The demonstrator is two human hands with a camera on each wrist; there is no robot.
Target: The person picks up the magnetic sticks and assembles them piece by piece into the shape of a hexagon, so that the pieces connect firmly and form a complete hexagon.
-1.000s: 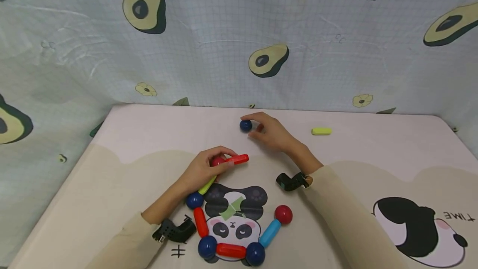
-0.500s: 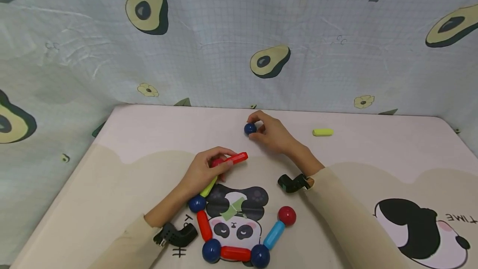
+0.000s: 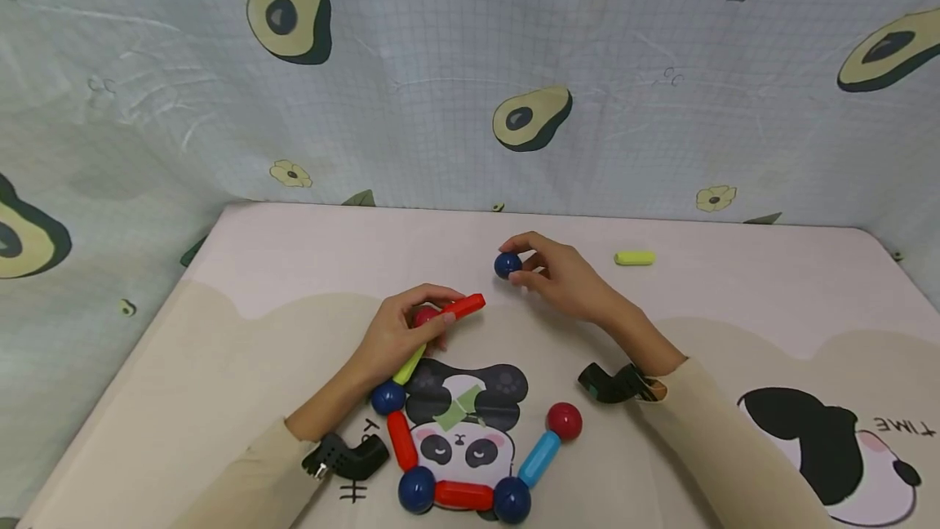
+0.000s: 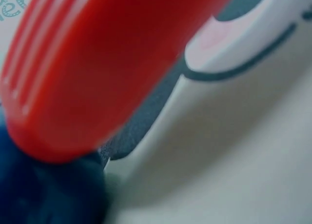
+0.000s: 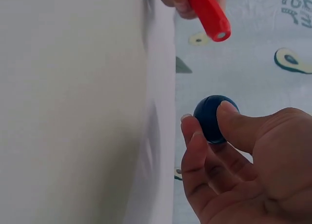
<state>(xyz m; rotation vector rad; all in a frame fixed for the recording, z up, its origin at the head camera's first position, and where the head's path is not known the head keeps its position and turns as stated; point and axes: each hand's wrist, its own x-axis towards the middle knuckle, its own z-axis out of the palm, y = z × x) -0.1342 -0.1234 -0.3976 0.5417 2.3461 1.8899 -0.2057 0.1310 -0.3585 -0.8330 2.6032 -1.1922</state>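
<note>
A dark blue ball (image 3: 507,265) is pinched between the thumb and fingers of my right hand (image 3: 561,277), raised off the table in the right wrist view. My left hand (image 3: 402,326) grips a red ball (image 3: 425,316) and the red rod (image 3: 466,305) joined to it, which points up and right. From under that hand a yellow-green rod (image 3: 410,366) runs down to a blue ball (image 3: 387,397). The linked chain goes on through another red rod (image 3: 401,439), blue balls and a blue rod (image 3: 539,459) to a red ball (image 3: 564,421) at its right end.
A loose yellow-green rod (image 3: 635,258) lies at the back right of the table (image 3: 308,251). Behind the table hangs a cloth (image 3: 411,39) printed with avocados. Panda pictures are printed on the tabletop, one of them inside the chain.
My right hand has picked up the blue ball and brought it right and toward me. The left hand has barely moved, with its red rod tilting slightly further up.
</note>
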